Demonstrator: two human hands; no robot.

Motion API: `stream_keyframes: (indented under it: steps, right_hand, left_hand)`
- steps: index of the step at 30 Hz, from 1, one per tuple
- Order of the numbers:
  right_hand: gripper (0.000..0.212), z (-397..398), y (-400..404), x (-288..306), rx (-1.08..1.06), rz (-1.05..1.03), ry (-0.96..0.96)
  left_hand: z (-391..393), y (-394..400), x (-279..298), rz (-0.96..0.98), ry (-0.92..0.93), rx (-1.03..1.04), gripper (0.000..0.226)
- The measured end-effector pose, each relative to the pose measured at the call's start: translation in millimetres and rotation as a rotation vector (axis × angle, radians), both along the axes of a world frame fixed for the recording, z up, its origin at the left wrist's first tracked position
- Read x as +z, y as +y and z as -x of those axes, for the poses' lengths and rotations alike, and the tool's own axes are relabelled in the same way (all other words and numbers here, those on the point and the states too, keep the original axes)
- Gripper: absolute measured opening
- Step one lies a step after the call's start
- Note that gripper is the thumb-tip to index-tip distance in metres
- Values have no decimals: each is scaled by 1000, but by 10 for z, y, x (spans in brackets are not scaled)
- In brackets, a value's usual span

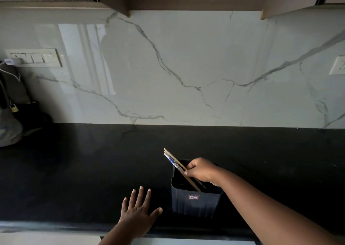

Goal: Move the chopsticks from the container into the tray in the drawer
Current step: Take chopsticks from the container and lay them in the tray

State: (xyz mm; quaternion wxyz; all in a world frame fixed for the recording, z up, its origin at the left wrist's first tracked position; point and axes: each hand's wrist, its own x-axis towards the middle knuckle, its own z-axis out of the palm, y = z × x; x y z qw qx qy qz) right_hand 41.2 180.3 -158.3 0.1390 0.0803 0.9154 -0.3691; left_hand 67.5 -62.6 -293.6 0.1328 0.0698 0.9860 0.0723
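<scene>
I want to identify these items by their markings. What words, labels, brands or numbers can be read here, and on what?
Container: a small red and white label on its front, too blurred to read.
Chopsticks: blue and white print, no legible text.
Switch panel on the wall: no readable markings.
Nothing else carries text.

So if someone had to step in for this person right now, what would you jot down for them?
Right hand: pinching a bunch of chopsticks, which lean up and to the left, lower ends inside the black container.
Left hand: open, fingers spread flat on the black countertop beside the container.
Done: chopsticks gripped, not yet lifted clear.
Left: lift them out, then lay them in the tray in the drawer. Neither drawer nor tray is in view here, so find them first. Whether more chopsticks remain inside the container cannot be told.
</scene>
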Motion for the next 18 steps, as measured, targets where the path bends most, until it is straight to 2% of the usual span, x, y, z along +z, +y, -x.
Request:
stream_keyframes:
  steps: [7,18]
  right_hand:
    - [5,90,41,-80,55,99,-66]
    - [6,127,67,-37,39,183,-31]
  left_hand:
    - [12,5,-1,7,-8,6,86]
    - [35,-8,-16,4,-17,4,88]
